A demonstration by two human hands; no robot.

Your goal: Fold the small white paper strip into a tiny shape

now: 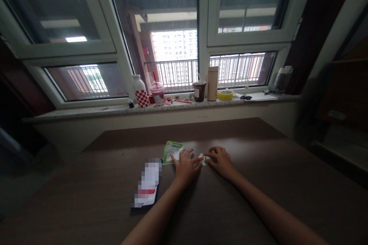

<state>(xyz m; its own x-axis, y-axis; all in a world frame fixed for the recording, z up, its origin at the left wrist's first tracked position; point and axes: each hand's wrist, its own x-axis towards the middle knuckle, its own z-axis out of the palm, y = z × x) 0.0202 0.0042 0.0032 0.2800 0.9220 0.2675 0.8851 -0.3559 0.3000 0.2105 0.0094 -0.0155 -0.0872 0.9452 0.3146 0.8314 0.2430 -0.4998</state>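
Both hands at a small white-and-green scrap [203, 159] on the table [230, 206]. Left hand [185, 166]: fingers spread, index at scrap's left edge. Right hand [223, 164]: curled, fingertips at its right edge — pinch closure on either, cannot tell. Scrap lies between, about equally near; long axis roughly windowward. Green-and-white packet [169, 157] — flat, left, printed header toward window [175, 51].

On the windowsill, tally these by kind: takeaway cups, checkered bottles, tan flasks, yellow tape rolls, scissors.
Takeaway cups: 2 (pink cup, dark cup)
Checkered bottle: 1
Tan flask: 1
Yellow tape roll: 1
Scissors: 1
Total: 6
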